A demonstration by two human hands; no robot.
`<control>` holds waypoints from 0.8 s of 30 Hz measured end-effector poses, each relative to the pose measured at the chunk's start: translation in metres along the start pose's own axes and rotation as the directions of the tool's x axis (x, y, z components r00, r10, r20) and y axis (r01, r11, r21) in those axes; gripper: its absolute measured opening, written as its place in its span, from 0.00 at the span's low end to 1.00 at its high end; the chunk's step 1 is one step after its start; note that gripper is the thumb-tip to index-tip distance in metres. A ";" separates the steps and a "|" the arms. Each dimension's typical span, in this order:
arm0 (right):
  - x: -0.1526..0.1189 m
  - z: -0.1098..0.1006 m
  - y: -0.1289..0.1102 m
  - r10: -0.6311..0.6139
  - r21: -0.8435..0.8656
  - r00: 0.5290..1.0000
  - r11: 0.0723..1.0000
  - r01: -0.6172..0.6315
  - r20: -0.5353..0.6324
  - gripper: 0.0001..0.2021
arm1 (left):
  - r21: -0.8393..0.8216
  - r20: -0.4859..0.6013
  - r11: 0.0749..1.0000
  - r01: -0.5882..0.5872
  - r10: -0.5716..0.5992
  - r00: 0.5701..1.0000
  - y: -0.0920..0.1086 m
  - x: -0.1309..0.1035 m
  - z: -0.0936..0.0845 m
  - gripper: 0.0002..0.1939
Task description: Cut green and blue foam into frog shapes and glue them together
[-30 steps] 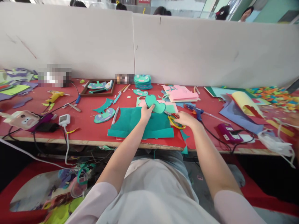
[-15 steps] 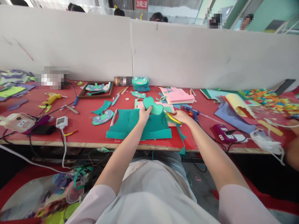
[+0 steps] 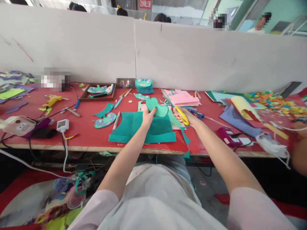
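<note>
My left hand (image 3: 149, 116) pinches a light green felt cutout (image 3: 160, 109) with rounded lobes, thumb on top, above a dark teal felt sheet (image 3: 141, 127). In my right hand (image 3: 189, 117) are yellow-handled scissors (image 3: 181, 115), fingers wrapped round the handles. Their blades point up and to the left, apart from the cutout. A narrow teal offcut (image 3: 186, 140) hangs over the table edge below my right hand. Left of the sheet lies a green face-shaped piece (image 3: 105, 120) with purple patches.
Behind stand a stack of green face pieces (image 3: 144, 85), pink sheets (image 3: 185, 97) and a brown tray (image 3: 85, 95) of tools. A yellow glue gun (image 3: 52, 101) lies left, a blue glue gun (image 3: 196, 114) right. A purple power strip (image 3: 225, 135) and cables sit near the front edge.
My right hand has turned the scissors from beside the cutout's right edge to pointing up and leftward, away from it. My left hand keeps the cutout nearly in place.
</note>
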State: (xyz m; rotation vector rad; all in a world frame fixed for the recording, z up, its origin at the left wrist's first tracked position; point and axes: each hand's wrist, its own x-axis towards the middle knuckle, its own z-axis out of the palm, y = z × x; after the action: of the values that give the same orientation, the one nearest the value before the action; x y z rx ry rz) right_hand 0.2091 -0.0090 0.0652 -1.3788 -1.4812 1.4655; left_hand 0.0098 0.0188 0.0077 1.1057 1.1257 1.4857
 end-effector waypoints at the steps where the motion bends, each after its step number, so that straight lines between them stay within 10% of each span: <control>1: -0.001 0.001 0.000 -0.008 -0.012 1.000 1.000 0.007 -0.023 0.22 | -0.011 -0.001 1.000 0.008 -0.008 1.000 0.001 -0.001 0.000 0.16; 24: -0.019 -0.012 0.000 0.099 -0.389 0.989 0.920 -0.049 0.109 0.26 | -0.245 0.036 0.970 -0.006 0.015 0.999 0.006 -0.006 -0.001 0.25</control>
State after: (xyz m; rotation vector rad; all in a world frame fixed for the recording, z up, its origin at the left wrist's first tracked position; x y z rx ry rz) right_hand 0.2246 -0.0231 0.0718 -1.6090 -1.8957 1.3761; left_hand 0.0091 0.0118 0.0127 0.9650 0.8841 1.5584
